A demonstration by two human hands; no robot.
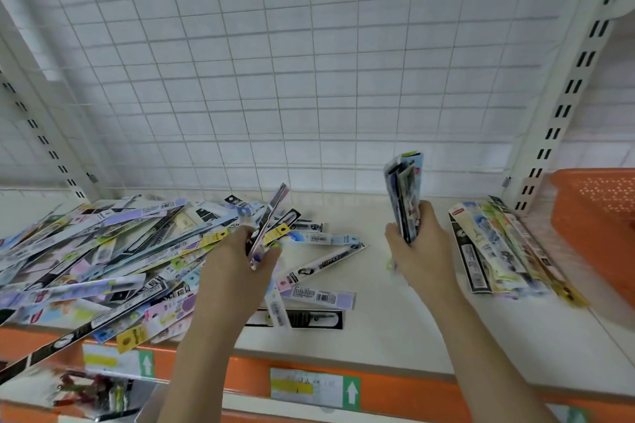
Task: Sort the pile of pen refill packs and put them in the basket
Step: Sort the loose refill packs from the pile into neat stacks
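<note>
My left hand [240,257] pinches one slim pink-edged refill pack [269,216] above the big jumbled pile of colourful pen refill packs [103,261] at the frame's left. My right hand [417,244] grips an upright bundle of sorted packs [403,192]. At right, a small neat stack of packs [494,247] lies on the cream shelf [395,330], just beside the orange plastic basket [598,216].

A cream shelf [395,330] carries a big pile [92,261] of refill packs at nine o'clock, a smaller stack [498,251] at three, touching an orange basket [598,230].
</note>
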